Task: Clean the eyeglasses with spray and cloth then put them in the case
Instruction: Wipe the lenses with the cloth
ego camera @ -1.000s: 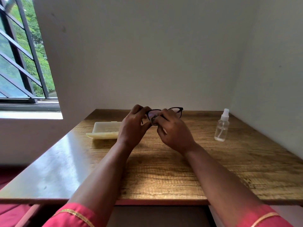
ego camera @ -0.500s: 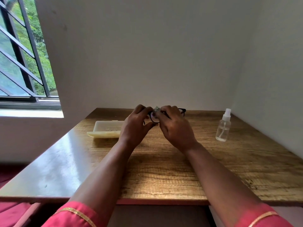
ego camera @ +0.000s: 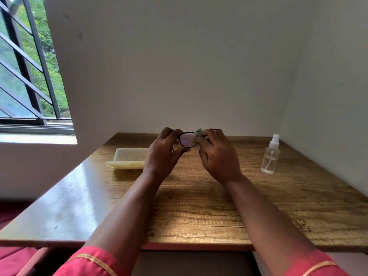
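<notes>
Black-framed eyeglasses (ego camera: 187, 140) are held above the far middle of the wooden table (ego camera: 199, 206). My left hand (ego camera: 163, 154) pinches the left side of the frame. My right hand (ego camera: 217, 156) presses a small greenish cloth (ego camera: 198, 132) against the frame near its middle; it hides the right lens. A pale yellow glasses case (ego camera: 127, 159) lies open on the table, just left of my left hand. A clear spray bottle (ego camera: 270, 156) with a white nozzle stands upright to the right, apart from both hands.
White walls close the table at the back and on the right. A barred window (ego camera: 29, 76) with a sill is at the left. The table's near edge runs just above my red sleeves (ego camera: 93, 263).
My right hand has shifted right with the cloth, uncovering the left lens. Both hands and the glasses have risen slightly. The case and bottle have stayed put.
</notes>
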Motion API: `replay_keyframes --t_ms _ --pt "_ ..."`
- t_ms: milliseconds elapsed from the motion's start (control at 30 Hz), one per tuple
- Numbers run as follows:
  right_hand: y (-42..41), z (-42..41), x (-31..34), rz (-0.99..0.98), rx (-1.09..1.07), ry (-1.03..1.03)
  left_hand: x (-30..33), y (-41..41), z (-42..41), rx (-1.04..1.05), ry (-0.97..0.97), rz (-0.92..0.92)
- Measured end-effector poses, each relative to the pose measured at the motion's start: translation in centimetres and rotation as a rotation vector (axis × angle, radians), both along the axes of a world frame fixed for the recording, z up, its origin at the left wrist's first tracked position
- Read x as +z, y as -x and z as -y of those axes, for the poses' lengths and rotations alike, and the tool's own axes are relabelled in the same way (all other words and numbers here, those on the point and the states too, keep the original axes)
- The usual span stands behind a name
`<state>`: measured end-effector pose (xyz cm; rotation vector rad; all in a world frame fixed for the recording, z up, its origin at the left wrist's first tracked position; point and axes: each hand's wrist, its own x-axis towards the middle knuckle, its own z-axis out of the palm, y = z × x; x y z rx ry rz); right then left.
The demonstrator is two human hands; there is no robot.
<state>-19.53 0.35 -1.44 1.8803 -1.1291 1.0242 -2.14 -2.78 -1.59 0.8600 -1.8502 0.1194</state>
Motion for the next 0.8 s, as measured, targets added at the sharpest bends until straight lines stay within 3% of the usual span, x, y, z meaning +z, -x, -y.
replay_keyframes --t_ms 200,500,633,800 --pt "-0.8 -0.1 -0.3 -0.085 0.143 -0.123 0.0 -0.2 0.2 0.015 -0.002 -0.029" --pt "-1.4 -0.9 0.3 0.236 0.391 -0.119 -0.2 0.2 0.2 0.007 -0.007 0.018" --pt "-1.7 -0.7 0.3 0.25 0.377 -0.096 -0.2 0.2 0.2 0.0 -0.008 0.036" --pt "-1.0 0.1 0.1 0.211 0.19 -0.032 0.0 0.2 0.1 -0.02 0.001 0.017"
